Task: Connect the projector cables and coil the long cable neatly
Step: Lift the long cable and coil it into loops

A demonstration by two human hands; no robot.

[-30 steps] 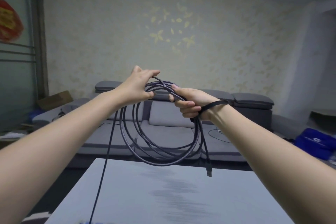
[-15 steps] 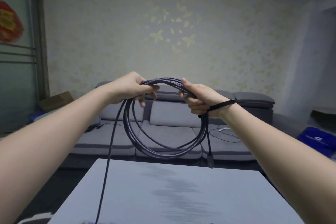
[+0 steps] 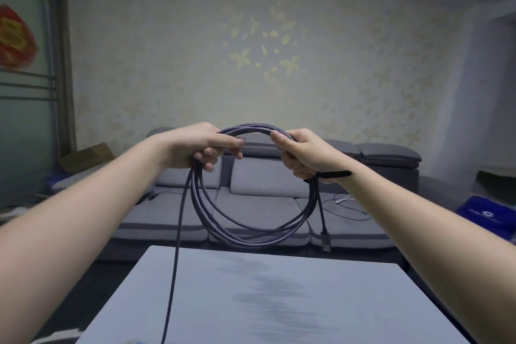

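Nearest, the pale table (image 3: 279, 301) is lying bare below, its far edge under the hanging coil. One loose strand (image 3: 176, 246) is trailing down past the table's left side, so coiling is looking unfinished. Above, the left hand (image 3: 203, 146) and right hand (image 3: 301, 156) are both gripping the long cable (image 3: 251, 220), several loops gathered, its plug (image 3: 325, 240) dangling. Open air is separating the cable from the sofa (image 3: 265, 198) beyond.
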